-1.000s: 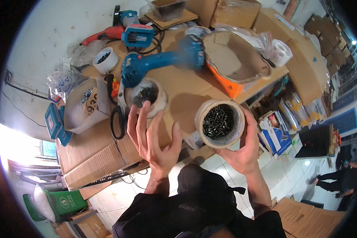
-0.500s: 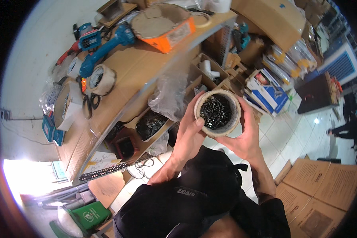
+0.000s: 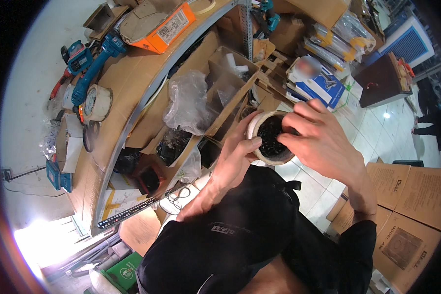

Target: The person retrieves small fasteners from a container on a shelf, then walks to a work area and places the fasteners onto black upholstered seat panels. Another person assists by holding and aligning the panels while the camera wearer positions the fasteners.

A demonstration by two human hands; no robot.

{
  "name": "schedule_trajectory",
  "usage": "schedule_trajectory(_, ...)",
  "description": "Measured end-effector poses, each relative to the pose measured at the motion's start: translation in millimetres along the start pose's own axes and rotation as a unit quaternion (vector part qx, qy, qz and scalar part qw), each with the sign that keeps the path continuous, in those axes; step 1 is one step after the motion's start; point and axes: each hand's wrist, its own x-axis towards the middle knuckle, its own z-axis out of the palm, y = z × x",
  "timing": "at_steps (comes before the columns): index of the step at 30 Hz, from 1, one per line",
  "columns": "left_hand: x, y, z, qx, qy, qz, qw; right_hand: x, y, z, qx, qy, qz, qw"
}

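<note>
Round white tub brims with small black screws.

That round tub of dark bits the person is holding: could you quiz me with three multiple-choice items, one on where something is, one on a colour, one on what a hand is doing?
1. Where is the round tub?
A. On the cardboard-covered bench
B. Held up between both hands
C. On the tiled floor

2. What colour is the long power tool on the bench?
A. Blue
B. Yellow
C. White

3. What is the right hand doing?
A. Hanging at the person's side
B. Gripping the power tool
C. Fingers reaching into the tub's dark contents

Answers:
1 B: the left hand cups its near side and the right hand covers its far side, away from the bench.
2 A: its body is plainly blue.
3 C: its fingertips sit over the tub's open top.
</note>
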Motion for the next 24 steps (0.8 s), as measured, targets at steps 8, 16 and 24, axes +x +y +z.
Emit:
schedule_trajectory(8, 3, -1, -3, 0.028, -0.007, -0.048, 0.998, 5, 3, 11, -0.024, -0.092, -0.040, 0.995)
schedule_trajectory(16, 6, -1, -10, 0.000, -0.028, -0.067, 0.997, 0, 1, 10, 0.030, -0.049, 0.003, 0.998)
schedule_trajectory(24, 7, -2, -10, -0.013, -0.053, -0.066, 0.996, -8, 1, 2, 0.080, -0.028, 0.043, 0.995)
